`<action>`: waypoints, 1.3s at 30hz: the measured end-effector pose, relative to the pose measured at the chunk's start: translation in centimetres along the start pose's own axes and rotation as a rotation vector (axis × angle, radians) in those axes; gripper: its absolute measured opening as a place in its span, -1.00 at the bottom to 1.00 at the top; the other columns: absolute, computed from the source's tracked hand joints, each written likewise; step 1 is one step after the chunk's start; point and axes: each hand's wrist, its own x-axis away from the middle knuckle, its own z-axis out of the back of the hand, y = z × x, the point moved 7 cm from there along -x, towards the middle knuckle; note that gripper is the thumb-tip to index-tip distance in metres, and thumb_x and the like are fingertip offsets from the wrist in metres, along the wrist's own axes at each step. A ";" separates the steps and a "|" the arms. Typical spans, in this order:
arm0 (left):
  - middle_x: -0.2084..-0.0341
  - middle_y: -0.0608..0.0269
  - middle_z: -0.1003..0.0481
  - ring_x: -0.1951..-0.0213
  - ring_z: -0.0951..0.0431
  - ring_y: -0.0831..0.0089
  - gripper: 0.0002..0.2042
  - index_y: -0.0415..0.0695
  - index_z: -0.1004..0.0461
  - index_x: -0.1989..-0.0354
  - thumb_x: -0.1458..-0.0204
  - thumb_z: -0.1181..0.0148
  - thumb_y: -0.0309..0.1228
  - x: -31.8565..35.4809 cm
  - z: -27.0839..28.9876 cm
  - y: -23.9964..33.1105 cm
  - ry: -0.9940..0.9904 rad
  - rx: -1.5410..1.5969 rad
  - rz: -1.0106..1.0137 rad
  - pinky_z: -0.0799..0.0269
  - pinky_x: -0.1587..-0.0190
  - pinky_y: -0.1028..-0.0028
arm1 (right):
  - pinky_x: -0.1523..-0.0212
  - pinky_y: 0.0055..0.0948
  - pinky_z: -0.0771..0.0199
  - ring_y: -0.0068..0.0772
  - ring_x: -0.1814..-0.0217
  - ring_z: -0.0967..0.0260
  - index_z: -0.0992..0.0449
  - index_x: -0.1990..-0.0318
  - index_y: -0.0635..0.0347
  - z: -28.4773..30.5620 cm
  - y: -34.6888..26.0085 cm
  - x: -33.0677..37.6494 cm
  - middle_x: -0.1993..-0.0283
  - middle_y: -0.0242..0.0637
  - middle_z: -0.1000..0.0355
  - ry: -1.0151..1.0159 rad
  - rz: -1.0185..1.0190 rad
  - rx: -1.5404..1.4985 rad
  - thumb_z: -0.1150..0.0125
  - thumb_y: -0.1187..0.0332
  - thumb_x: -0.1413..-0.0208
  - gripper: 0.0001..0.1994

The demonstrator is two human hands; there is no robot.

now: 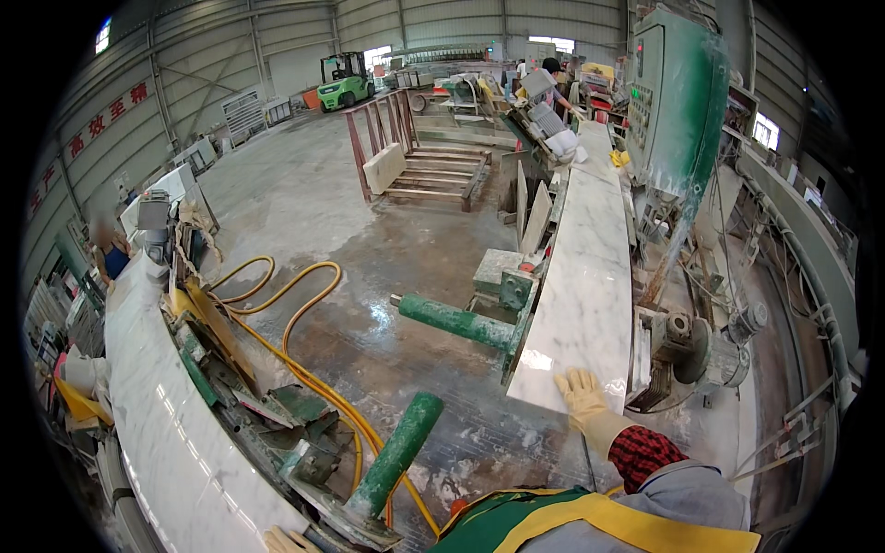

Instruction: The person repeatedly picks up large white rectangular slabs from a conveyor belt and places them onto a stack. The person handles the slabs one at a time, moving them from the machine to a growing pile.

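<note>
My right hand point(586, 405), in a cream work glove, lies with fingers stretched flat on the near end of a long white marble slab point(581, 267) with grey veining. That slab runs away from me along the machine on the right. At the lower edge, part of my left hand point(288, 541) shows, gloved the same way. Its visible fingers lie stretched out by the edge of another polished marble slab point(175, 433), which curves along the left side; the rest of this hand is cut off. Neither hand appears to hold anything.
Green cylinders point(395, 456) jut between the slabs. A yellow hose point(323, 392) loops over the wet floor. A green control cabinet point(678, 101) hangs at right above motors point(724, 359). Farther off are a rack point(433, 170), a green forklift point(345, 85) and other people.
</note>
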 end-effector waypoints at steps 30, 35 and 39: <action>0.05 -0.23 -0.58 -0.01 -0.57 -0.13 -0.61 -0.35 -0.56 -0.01 -0.34 -0.02 -0.23 -4.4 0.7 -1.8 0.006 0.046 0.085 -0.44 -0.16 0.05 | -0.40 -0.13 -0.26 0.11 -0.35 -0.29 -0.37 -0.26 0.18 8.5 -8.3 4.1 -0.28 0.09 -0.36 0.154 0.284 -0.513 -0.25 0.27 -0.07 -0.44; 0.02 -0.23 -0.58 -0.04 -0.56 -0.11 -0.61 -0.34 -0.56 -0.02 -0.34 -0.02 -0.23 -4.3 1.0 -2.3 0.037 0.013 0.073 -0.42 -0.19 0.03 | -0.20 -0.15 -0.50 0.06 -0.08 -0.53 -0.50 -0.20 0.08 5.1 -7.8 3.3 0.00 0.03 -0.58 -0.291 0.088 -0.632 -0.15 0.21 -0.14 -0.54; 0.01 -0.22 -0.57 -0.06 -0.55 -0.10 -0.62 -0.33 -0.56 -0.04 -0.35 0.00 -0.23 -4.5 1.0 -2.1 -0.019 0.035 0.092 -0.40 -0.22 0.05 | -0.15 -0.20 -0.53 -0.02 -0.06 -0.57 -0.56 -0.17 0.04 0.4 -2.2 1.1 0.00 -0.01 -0.60 -0.189 -0.211 -0.726 -0.11 0.15 -0.18 -0.57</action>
